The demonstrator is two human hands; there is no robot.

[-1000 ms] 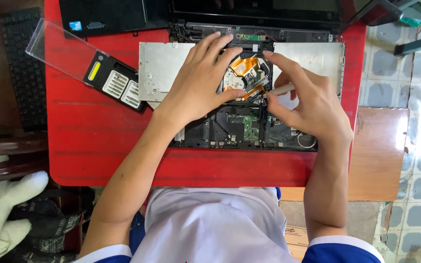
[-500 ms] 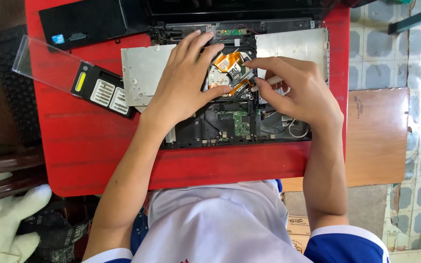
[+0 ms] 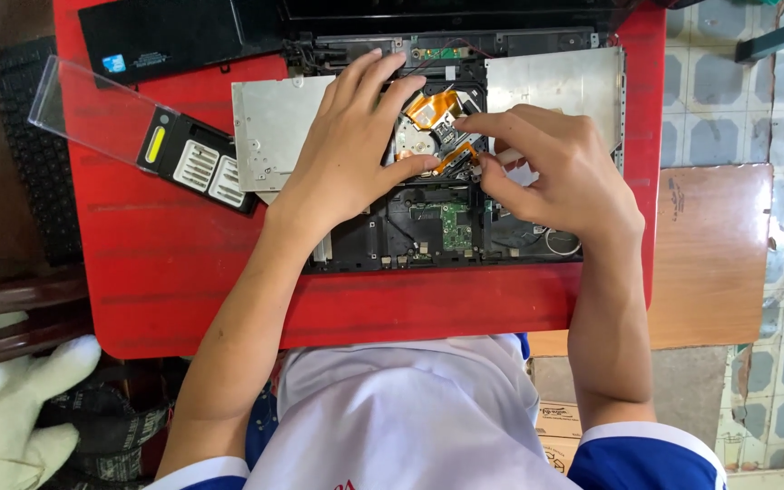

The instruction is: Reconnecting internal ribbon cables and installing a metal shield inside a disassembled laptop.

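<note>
Nearest to me I see the white shirt with blue sleeve cuffs (image 3: 410,417), and both bare forearms reach away from it over the red tabletop (image 3: 183,272). On that table lies the opened black laptop base (image 3: 428,227) with its cover off, a small green circuit board (image 3: 455,227) showing in its near middle. My left hand (image 3: 347,163) lies flat on the silver metal shield plate (image 3: 274,127) at the left of the base, fingers spread apart and gripping nothing, the thumb stretched right to press beside the orange flat ribbon cable (image 3: 433,107). My right hand (image 3: 555,172) comes in from the right with thumb and forefinger drawn together at the near end of that ribbon, just beside a small connector; I cannot tell whether they truly pinch it or only touch it. The ribbon sits in the middle of the base, between the two hands. To the left, well apart from the hands, rests a clear plastic screwdriver-bit case with a black and yellow insert (image 3: 147,136). At the far left edge lies a flat black panel (image 3: 174,36).
</note>
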